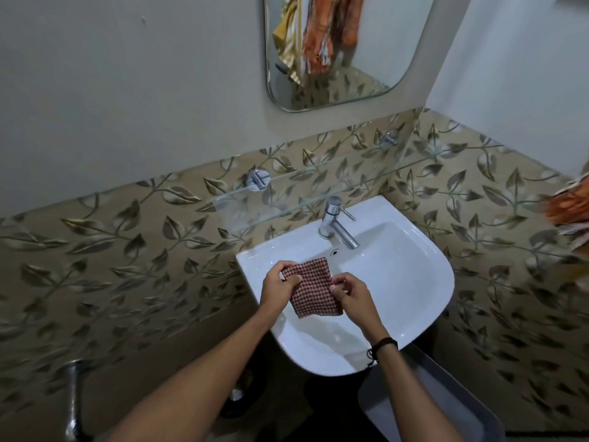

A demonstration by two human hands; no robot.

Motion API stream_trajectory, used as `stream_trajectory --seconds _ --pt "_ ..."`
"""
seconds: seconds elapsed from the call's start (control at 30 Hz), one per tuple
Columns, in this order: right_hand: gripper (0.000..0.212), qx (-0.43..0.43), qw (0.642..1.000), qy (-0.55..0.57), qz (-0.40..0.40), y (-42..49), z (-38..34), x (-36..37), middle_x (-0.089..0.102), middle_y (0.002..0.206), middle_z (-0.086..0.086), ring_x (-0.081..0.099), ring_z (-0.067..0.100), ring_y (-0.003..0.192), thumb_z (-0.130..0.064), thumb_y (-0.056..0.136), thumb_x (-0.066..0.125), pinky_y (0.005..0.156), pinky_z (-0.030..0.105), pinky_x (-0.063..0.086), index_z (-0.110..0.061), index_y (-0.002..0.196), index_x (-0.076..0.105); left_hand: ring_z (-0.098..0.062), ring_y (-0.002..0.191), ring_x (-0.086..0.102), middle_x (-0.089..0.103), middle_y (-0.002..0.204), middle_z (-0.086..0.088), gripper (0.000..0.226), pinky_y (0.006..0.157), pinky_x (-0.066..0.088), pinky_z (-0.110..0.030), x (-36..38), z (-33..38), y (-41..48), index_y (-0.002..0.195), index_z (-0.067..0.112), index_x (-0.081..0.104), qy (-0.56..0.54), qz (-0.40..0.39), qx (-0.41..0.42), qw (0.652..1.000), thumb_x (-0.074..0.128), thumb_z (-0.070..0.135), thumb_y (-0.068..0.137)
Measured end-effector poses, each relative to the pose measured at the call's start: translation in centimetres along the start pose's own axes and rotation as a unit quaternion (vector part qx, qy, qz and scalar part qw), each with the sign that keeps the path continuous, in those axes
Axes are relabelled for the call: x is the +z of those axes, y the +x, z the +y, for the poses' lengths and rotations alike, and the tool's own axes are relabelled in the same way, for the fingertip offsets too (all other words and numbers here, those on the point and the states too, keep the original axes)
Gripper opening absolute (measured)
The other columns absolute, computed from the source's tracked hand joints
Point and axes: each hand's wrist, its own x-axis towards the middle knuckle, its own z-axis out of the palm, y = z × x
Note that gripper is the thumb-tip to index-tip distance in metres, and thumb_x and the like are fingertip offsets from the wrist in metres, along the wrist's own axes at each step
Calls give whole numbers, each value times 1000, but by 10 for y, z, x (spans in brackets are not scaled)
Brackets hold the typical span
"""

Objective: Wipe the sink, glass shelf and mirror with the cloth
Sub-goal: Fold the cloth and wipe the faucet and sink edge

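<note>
Now both hands, left hand (pixel 280 287) and right hand (pixel 349 293), pinch the checked cloth (pixel 314 288) between curled fingers (sink (pixel 414 282) just beneath).

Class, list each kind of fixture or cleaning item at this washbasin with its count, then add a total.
Sink: 1
Tap: 1
Glass shelf: 1
Shelf brackets: 2
Mirror: 1
Checked cloth: 1
Total: 7

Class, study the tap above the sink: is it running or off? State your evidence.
Off. No stream of water falls from the spout of the tap into the sink below.
</note>
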Motion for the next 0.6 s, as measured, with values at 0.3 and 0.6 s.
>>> stream_trajectory --seconds 0.3,0.6 --pt "41 43 998 10 -54 49 -20 8 71 96 11 72 19 84 -11 84 76 74 32 62 -19 122 65 -19 95 67 70 100 10 25 92 56 -48 4 17 54 89 31 64 64 57 -8 996 68 6 91" --pt "19 58 995 -82 -8 98 -15 14 68 81 -1 68 16 80 -21 83 77 75 30 53 -21 99 68 -23 93 71 73 100 4 20 82 61 -50 -3 15 93 86 31 67 95 76 -52 991 75 13 89"
